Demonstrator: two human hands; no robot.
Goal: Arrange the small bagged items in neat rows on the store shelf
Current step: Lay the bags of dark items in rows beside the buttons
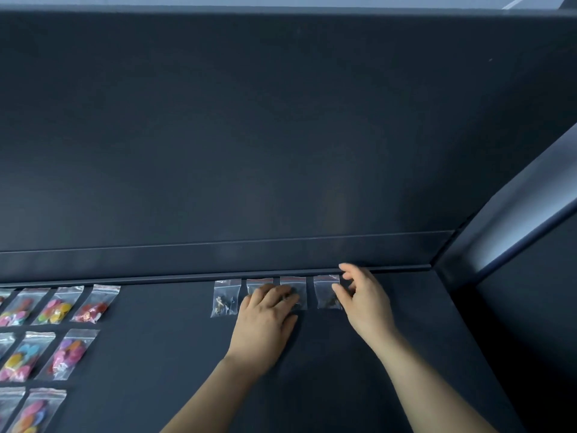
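Observation:
Several small clear zip bags with dark contents lie in a row along the back of the dark shelf [343,370]. The leftmost bag [225,297] lies free. My left hand [265,320] rests palm down with its fingers spread over the second bag [259,282] and the third bag [294,287]. My right hand [363,298] hovers at the right edge of the fourth bag [324,292], fingers apart, thumb touching the bag's side. Neither hand holds a bag off the shelf.
Rows of larger clear bags with colourful pieces [59,307] fill the shelf's left side. A raised back ledge [187,278] runs behind the bags. The shelf's dark side wall [499,276] rises at the right.

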